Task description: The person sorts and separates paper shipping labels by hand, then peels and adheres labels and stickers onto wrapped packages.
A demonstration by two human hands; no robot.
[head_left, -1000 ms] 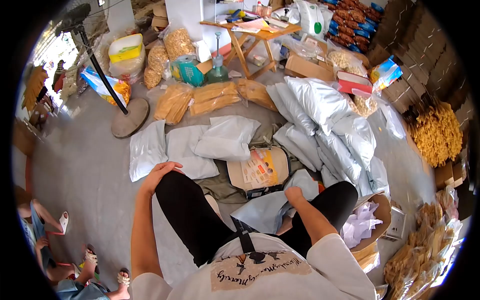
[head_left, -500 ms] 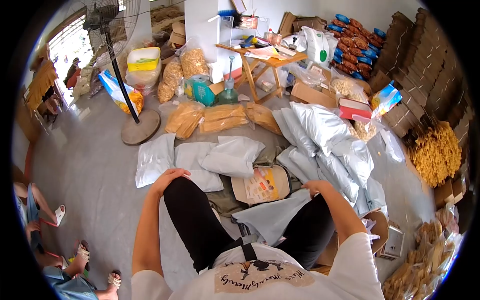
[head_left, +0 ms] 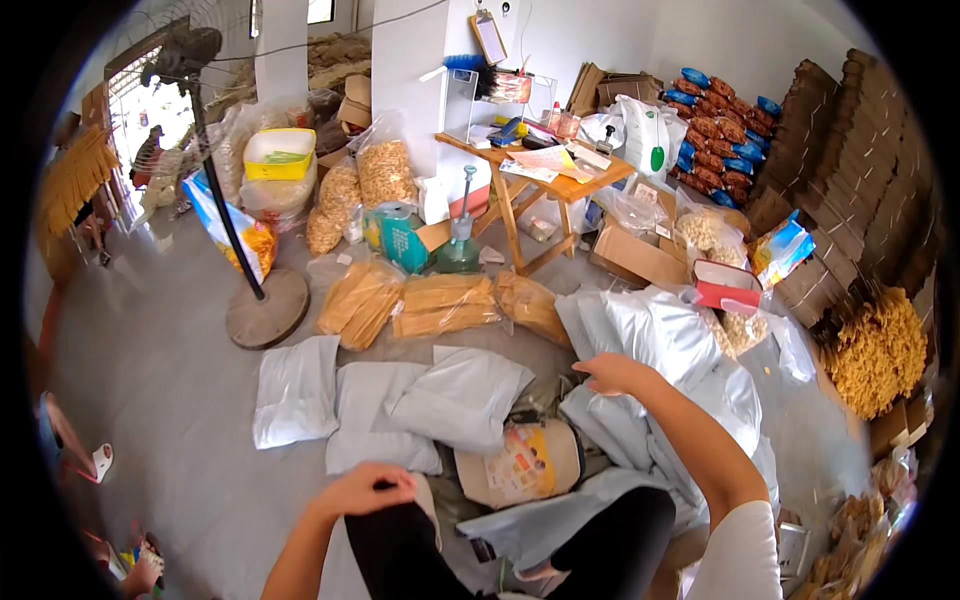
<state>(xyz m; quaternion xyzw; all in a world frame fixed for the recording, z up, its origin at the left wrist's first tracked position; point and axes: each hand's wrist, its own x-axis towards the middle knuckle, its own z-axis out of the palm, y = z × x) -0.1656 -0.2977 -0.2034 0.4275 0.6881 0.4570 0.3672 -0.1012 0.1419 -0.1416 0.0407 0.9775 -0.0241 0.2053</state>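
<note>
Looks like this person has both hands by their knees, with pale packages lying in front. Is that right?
Not quite: only the left hand is by a knee. The head view shows the right hand stretched out over the pale packages, which do lie in front.

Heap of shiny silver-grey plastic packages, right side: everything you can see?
The heap of shiny silver-grey plastic packages lies right of the beige bag with a printed label. The packages look plump and flexible, their surfaces creased and glossy, and overlap in a stack; contents are hidden. The person's bare right hand crosses in front of part of it; whether they touch is unclear. An open red rectangular box stands by its far edge.
</note>
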